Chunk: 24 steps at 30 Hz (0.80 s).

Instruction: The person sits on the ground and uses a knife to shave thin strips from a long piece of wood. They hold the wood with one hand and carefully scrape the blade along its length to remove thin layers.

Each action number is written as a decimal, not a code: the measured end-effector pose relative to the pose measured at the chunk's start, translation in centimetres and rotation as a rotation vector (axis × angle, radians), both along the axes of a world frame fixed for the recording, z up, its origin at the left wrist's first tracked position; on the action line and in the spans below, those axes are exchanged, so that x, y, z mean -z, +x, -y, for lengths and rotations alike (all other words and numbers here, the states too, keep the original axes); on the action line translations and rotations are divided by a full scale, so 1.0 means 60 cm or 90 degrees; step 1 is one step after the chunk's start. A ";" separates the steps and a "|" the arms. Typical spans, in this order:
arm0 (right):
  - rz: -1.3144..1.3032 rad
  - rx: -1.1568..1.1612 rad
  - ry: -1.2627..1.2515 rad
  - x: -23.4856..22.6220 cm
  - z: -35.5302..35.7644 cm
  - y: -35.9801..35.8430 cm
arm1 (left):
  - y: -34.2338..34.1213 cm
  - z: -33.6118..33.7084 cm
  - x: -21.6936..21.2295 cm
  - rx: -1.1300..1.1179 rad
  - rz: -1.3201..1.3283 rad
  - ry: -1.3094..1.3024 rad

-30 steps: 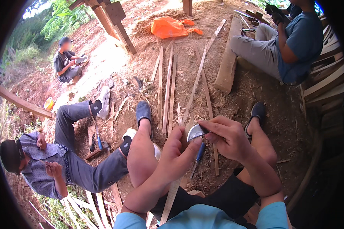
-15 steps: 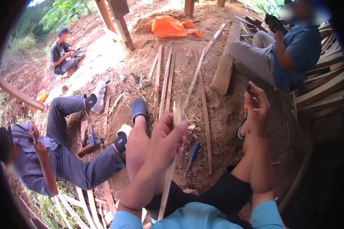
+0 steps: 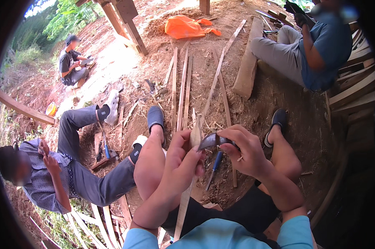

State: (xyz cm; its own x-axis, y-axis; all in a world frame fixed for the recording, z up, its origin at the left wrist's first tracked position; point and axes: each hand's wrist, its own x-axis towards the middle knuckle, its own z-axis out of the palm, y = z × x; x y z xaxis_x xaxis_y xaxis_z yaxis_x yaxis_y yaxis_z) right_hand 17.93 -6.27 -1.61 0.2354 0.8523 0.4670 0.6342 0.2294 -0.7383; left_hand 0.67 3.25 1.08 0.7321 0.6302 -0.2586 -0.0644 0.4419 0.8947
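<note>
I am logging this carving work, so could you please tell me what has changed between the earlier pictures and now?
The right hand, which half a second ago was lifted away to the right, has swung back and set its curved knife against the top of the bamboo strip. The left hand kept its grip on the strip throughout. The blue-handled tool stayed on the ground.

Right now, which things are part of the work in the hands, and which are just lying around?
In hand:
- bamboo strip, held by the left hand
- curved knife, held by the right hand, blade against the strip

Lying about:
- blue-handled tool on the ground
- long slats
- orange bag
- plank
</note>
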 end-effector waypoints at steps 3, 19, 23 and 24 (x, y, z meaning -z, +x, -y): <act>-0.019 -0.024 -0.010 0.004 0.002 0.005 | 0.005 0.005 0.005 0.009 -0.006 -0.009; -0.070 -0.080 -0.052 0.013 0.011 0.033 | 0.024 0.016 0.003 0.010 -0.045 0.004; -0.076 -0.073 -0.065 0.013 0.015 0.034 | 0.026 0.019 0.006 0.013 -0.042 -0.001; -0.078 -0.070 -0.066 0.013 0.016 0.035 | 0.027 0.020 0.004 0.010 -0.054 0.011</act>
